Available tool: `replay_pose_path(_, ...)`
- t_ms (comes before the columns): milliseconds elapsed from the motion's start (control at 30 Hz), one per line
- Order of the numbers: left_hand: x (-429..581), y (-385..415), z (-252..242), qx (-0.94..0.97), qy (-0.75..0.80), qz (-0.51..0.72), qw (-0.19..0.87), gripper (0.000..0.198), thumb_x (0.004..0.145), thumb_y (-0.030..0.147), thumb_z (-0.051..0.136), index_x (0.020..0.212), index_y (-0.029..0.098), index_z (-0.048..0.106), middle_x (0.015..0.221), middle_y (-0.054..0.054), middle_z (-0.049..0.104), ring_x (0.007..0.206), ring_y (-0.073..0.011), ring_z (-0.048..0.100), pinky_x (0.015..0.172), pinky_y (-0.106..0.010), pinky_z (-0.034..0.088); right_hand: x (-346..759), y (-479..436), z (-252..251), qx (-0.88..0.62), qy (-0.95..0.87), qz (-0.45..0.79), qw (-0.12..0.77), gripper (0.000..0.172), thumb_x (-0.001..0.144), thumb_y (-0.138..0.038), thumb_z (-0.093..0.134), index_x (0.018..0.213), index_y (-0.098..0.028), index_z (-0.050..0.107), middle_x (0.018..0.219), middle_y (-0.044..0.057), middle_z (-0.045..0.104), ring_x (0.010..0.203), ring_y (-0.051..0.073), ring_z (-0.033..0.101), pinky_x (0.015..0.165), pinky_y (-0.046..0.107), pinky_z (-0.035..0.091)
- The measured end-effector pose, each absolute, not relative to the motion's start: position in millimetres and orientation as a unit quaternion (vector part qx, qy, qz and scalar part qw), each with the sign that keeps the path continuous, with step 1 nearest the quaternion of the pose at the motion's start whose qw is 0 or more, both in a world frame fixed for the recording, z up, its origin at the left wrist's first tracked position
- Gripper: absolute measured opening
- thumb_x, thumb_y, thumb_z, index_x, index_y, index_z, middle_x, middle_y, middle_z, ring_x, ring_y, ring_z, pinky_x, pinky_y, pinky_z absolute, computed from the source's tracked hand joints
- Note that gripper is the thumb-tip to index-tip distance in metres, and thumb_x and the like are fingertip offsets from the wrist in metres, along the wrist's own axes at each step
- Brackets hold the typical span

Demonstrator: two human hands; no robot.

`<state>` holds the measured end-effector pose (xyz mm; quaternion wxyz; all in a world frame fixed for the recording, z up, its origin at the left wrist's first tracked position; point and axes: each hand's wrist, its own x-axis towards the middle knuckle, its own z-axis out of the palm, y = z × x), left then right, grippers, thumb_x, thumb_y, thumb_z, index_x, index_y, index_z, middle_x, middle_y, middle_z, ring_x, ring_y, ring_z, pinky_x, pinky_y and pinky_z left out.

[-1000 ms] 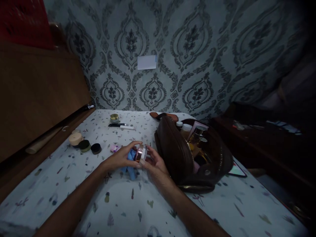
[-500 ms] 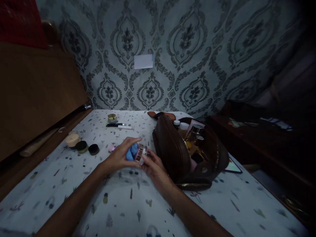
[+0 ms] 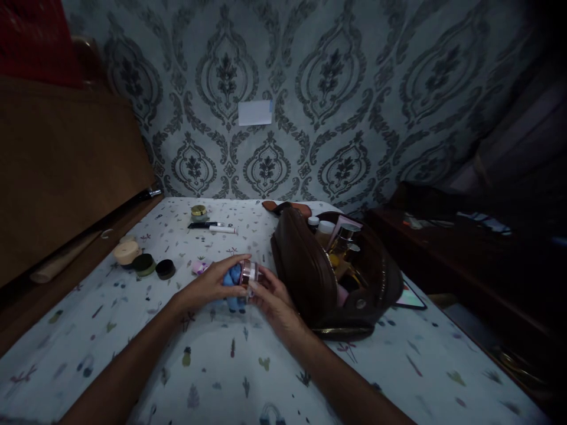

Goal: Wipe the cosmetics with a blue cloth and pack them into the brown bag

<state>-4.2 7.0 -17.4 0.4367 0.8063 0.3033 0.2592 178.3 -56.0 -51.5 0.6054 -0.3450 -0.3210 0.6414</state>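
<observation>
Both hands meet over the middle of the table around a small pinkish cosmetic jar [image 3: 249, 273] with a shiny wall. My left hand [image 3: 215, 282] is closed on a crumpled blue cloth [image 3: 231, 276], pressing it to the jar's left side. Part of the blue cloth hangs below the fingers. From the right, my right hand [image 3: 273, 298] grips the jar with thumb and fingers. A small pink and purple item [image 3: 199, 268] lies just beyond my left hand. To the right, an open brown toiletry bag [image 3: 305, 262] holds several bottles and jars.
On the left lie a cream-coloured jar [image 3: 127, 252], a dark green-rimmed jar [image 3: 144, 265] and a black jar [image 3: 165, 270]. Farther back are a gold-lidded jar [image 3: 199, 213] and pens [image 3: 222, 229]. A phone or tablet [image 3: 411, 297] shows behind the bag. A patterned wall closes the back.
The hands tilt the jar slightly, and more of the blue cloth shows below the left fingers. The whole view has shifted a little; other items stay put.
</observation>
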Motion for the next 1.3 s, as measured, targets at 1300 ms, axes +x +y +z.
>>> replay_pose_path(1300,6.0,3.4,-6.6,0.622,0.401,0.442,0.508,0.059,0.08,0.058,0.068,0.121,0.017,0.06,0.119,-0.01,0.068,0.096,-0.0236,0.067,0.081,-0.032,0.054,175.8,-54.8,-56.4,-0.399,-0.348,0.587,0.612,0.063,0.059,-0.04,0.091,0.114,-0.025,0.063,0.102,0.004,0.069,0.088,0.021,0.066,0.07,0.029,0.052)
